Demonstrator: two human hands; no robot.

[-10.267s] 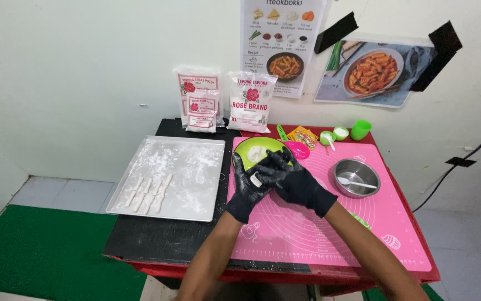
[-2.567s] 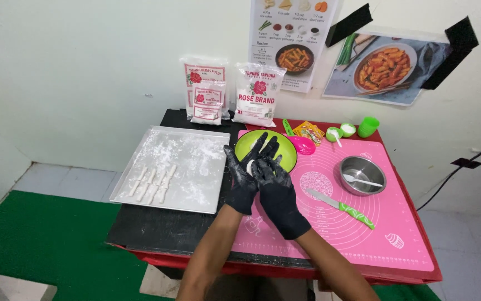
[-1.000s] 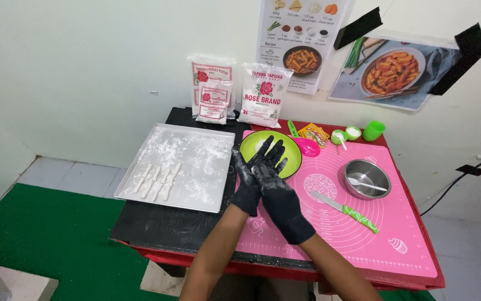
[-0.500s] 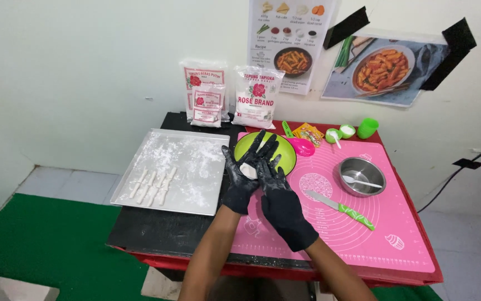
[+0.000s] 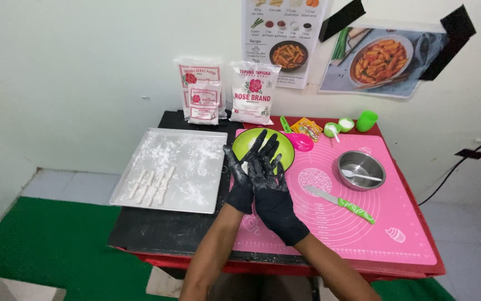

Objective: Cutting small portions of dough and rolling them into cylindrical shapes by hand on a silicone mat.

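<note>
Even, bright diffuse light; soft shadows under my hands (image 5: 260, 175). Mild glare on the steel bowl (image 5: 361, 170). Focus sharp throughout; wall lines bow slightly at edges.

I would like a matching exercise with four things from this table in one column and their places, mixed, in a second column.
Things:
1. knife with green handle
2. dough sticks
3. spoon
4. green bowl

Places:
A. in the steel bowl
B. behind the two gloved hands
C. on the pink mat, right of the hands
D. on the floured tray

Pairs: 1-C, 2-D, 3-A, 4-B
</note>
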